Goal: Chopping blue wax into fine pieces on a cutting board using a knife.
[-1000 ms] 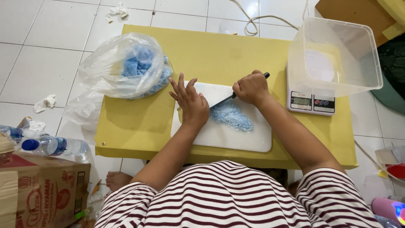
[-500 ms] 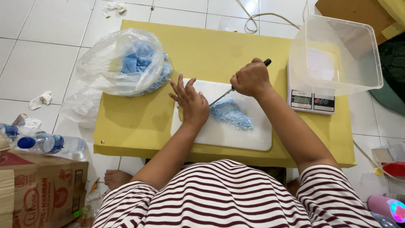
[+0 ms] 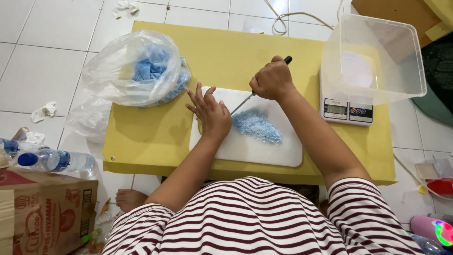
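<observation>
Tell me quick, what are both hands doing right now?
Left hand: open, fingers spread, pressing flat on the white cutting board.
Right hand: closed around the knife, blade tip in the blue bits.

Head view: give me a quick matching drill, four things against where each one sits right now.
Things:
1. knife
2. blue chopped pile
3. clear tub
4. blue chunks

Places:
A. inside the plastic bag
B. on the white cutting board
C. on the kitchen scale
D. gripped in the right hand

Pairs: 1-D, 2-B, 3-C, 4-A
</observation>
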